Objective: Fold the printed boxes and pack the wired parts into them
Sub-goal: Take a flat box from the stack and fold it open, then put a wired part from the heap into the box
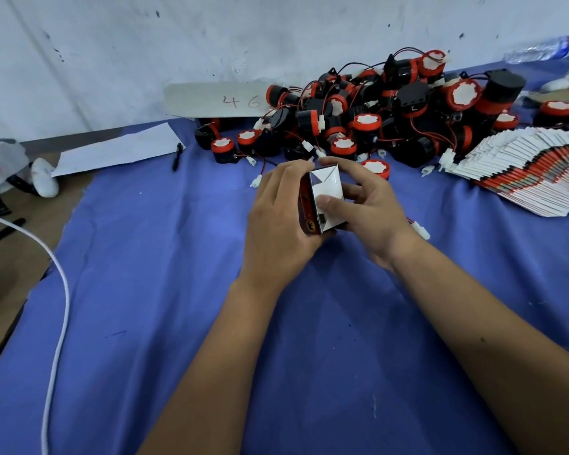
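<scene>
Folding is under way at the middle of the blue cloth-covered table (178, 290), where a small red-and-white printed cardboard box (322, 198) is held just above the cloth between both hands. The left hand (276, 218) wraps its curled fingers round the red printed side, and the right hand (372, 208) grips the opposite side with its thumb pressing on the white inner flap. The end of the box facing the camera looks part-closed, with white flaps angled inward.

To do this step well, I judge the left hand should keep the sleeve square while the right thumb tucks the flaps in order, small ones first, so the end locks flat without creasing the print.

Behind the hands lies the heap of black-and-red cylindrical wired parts (375, 116) with white connectors, waiting to be packed. To the right, a fanned stack of flat unfolded printed boxes (523, 172) rests on the cloth.

Readable writing is scarce: a pale card strip (211, 100) against the wall bears the handwritten "46". The box shows a small yellow-and-black emblem near its lower corner, but its lettering is too small to read. A black pen (177, 157) lies beside a white paper sheet (119, 152).
</scene>
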The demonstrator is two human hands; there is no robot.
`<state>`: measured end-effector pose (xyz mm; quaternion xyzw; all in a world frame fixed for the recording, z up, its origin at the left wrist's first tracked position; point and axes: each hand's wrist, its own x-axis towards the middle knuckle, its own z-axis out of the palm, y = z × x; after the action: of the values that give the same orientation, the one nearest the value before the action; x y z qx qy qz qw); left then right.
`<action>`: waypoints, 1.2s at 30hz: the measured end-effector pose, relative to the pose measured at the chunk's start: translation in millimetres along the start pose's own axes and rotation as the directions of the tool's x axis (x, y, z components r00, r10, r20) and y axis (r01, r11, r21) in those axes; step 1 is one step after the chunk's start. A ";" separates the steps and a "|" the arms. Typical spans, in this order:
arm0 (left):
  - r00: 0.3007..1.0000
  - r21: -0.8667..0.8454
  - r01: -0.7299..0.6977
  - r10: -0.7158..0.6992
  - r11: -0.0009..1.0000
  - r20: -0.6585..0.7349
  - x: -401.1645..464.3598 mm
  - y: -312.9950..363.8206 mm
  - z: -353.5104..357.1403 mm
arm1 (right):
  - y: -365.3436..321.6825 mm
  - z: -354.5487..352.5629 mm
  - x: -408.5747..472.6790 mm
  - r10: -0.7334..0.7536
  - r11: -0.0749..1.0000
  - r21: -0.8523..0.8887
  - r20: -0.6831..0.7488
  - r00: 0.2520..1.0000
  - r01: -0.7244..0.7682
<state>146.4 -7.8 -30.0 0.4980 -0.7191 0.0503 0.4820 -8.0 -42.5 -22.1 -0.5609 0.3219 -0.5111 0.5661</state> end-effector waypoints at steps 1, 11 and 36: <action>1.000 0.001 -0.009 0.009 1.000 0.003 0.1 0.7 -0.1 | 0.4 1.3 -0.6 -0.014 0.999 -0.036 -0.021 1.000 0.013; 0.996 -0.162 0.079 -0.082 0.984 -0.017 -1.0 -7.3 -7.8 | -3.4 -15.9 8.1 0.173 0.951 0.235 0.136 0.975 -0.202; 0.837 -0.208 0.546 -0.537 0.812 0.101 -6.0 -23.8 1.2 | 9.1 -37.0 20.0 -0.390 0.298 -0.954 -0.140 0.910 -0.019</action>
<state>164.0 -16.4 -44.8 0.6242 -0.5574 -0.1811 0.5166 -35.3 -74.0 -32.8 -0.7174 0.5835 -0.3806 0.0022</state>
